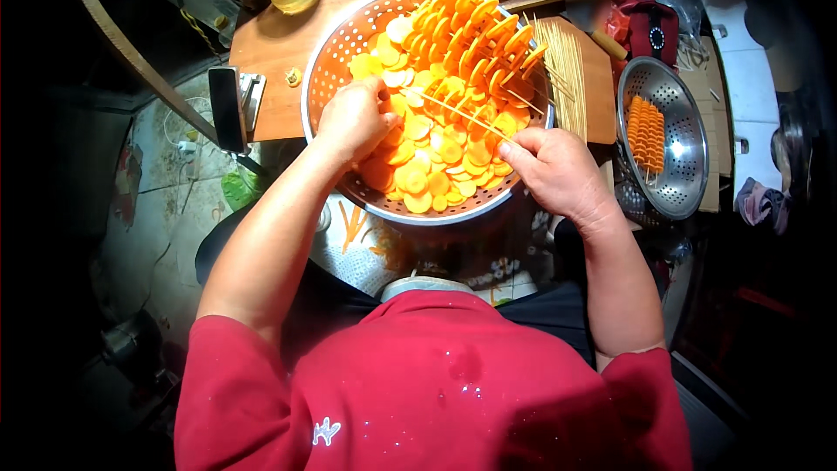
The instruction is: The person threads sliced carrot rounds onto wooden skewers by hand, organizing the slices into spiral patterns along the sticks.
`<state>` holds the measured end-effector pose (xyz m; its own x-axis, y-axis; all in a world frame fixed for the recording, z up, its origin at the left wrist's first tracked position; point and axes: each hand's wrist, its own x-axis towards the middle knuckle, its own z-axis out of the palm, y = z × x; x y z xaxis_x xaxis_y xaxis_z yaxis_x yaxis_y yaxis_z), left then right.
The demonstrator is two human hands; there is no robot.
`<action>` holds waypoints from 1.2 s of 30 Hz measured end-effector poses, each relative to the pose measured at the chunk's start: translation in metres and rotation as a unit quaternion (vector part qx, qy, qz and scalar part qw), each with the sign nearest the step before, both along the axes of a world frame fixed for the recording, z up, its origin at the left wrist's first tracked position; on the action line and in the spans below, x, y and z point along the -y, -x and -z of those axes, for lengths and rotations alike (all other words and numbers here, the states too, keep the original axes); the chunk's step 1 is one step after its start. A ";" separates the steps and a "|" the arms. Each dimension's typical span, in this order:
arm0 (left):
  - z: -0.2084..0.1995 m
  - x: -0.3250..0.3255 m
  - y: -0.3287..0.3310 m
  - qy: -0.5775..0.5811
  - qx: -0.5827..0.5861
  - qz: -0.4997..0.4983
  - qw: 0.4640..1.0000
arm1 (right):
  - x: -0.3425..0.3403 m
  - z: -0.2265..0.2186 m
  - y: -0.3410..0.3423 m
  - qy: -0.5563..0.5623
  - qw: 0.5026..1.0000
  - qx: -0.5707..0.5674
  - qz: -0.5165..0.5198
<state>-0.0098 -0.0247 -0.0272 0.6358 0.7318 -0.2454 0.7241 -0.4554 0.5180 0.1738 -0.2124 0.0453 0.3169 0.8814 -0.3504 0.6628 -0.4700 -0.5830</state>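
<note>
Head view — hands (559, 169) at thin skewer (484, 124), round orange slices (417, 183), perforated bowl (326, 85)

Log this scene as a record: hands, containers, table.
left hand: over carrot slices, grip unclear
right hand: pinching thin wooden skewer
large colander: carrot slices; loaded skewers at far side
small metal colander: more carrot skewers
wooden table: bare skewers right of large colander
</note>
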 end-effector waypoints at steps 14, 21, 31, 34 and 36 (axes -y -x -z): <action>0.011 -0.015 0.022 0.303 0.184 -0.143 0.924 | -0.006 0.012 0.020 -0.099 0.983 -0.154 0.016; -0.016 -0.007 0.022 0.345 0.165 -0.206 0.900 | -0.013 0.013 0.027 -0.098 0.981 -0.168 0.015; -0.011 -0.013 0.033 0.211 0.050 -0.114 0.969 | -0.013 0.014 0.031 -0.093 0.977 -0.188 0.040; -0.009 -0.004 0.028 0.062 0.014 -0.050 0.997 | -0.012 0.016 0.031 -0.108 0.971 -0.205 0.059; -0.004 -0.001 0.023 -0.026 0.009 -0.029 0.999 | -0.012 0.016 0.031 -0.118 0.967 -0.215 0.068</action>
<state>-0.0328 -0.0242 -0.0235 0.5968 0.7784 -0.1949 0.7400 -0.4400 0.5087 0.1431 -0.2006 0.0294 0.3055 0.9132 -0.2697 0.2763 -0.3560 -0.8927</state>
